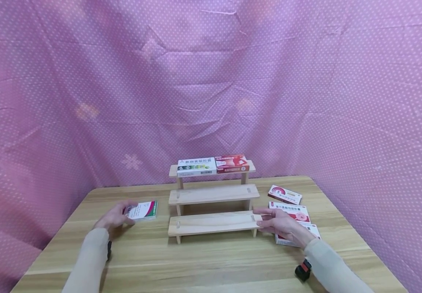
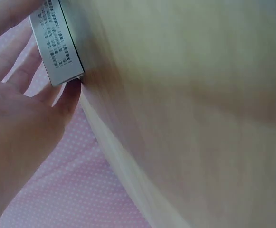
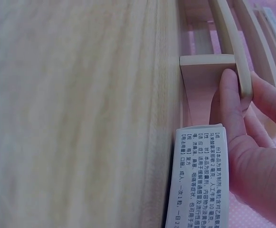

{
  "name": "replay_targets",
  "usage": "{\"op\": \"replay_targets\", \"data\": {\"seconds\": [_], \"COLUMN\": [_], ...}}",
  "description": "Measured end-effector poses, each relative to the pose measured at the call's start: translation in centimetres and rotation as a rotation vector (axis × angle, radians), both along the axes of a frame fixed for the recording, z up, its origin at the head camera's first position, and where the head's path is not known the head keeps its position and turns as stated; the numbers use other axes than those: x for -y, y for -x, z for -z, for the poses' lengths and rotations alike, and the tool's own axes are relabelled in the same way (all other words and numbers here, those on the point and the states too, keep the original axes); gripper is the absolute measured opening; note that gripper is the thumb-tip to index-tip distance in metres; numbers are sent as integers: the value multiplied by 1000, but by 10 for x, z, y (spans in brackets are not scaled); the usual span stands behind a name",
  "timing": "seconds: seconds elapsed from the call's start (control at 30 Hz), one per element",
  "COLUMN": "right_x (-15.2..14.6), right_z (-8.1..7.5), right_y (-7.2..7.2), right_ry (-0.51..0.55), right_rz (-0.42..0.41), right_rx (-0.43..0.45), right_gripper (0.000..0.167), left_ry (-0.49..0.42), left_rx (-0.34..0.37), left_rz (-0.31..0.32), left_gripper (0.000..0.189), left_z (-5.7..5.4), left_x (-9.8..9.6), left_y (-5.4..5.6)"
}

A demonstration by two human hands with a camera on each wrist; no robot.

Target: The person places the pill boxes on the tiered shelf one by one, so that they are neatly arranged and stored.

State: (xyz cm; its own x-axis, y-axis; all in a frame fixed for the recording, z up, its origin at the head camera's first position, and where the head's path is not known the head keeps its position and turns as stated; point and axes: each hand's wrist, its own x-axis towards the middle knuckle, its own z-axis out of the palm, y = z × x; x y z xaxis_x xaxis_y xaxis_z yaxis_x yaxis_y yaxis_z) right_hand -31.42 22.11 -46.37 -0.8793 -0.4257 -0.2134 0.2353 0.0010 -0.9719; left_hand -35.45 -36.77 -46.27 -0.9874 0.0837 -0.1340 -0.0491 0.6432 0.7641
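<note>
At the left of the table, my left hand [image 1: 115,215] holds a white medicine box [image 1: 143,210] with green and red marks by its left end. In the left wrist view, the thumb and fingers lie on either side of the box [image 2: 57,45]. A three-tier wooden display rack [image 1: 214,221] stands in the middle. My right hand [image 1: 282,224] pinches the right end of its lowest shelf. From the right wrist view, a finger is under the shelf board [image 3: 230,35] and the thumb on its other side. A printed medicine box [image 3: 197,175] lies beside this hand.
On the top shelf lie a white medicine box [image 1: 196,166] and a red one [image 1: 231,163], side by side. Right of the rack are a small white box [image 1: 285,194], a red-and-white box [image 1: 295,212] and another box [image 1: 313,230] partly behind the right hand. Pink dotted cloth [image 1: 211,89] hangs behind the table.
</note>
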Motion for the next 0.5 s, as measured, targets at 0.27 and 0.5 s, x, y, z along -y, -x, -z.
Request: {"op": "replay_targets", "data": {"seconds": [0.27, 0.5], "right_x": [0, 1], "right_z": [1, -1], "right_y": [-1, -2], "right_ry": [-5, -17], "right_rz": [21, 17], "right_rx": [12, 1], "right_gripper": [57, 57], "left_ry": [-8, 99], "left_rx": [39, -117], "left_rz": [-30, 112], "left_gripper": [81, 81], "left_z": [-3, -9], "left_x": [1, 2], "left_y": [-9, -14]}}
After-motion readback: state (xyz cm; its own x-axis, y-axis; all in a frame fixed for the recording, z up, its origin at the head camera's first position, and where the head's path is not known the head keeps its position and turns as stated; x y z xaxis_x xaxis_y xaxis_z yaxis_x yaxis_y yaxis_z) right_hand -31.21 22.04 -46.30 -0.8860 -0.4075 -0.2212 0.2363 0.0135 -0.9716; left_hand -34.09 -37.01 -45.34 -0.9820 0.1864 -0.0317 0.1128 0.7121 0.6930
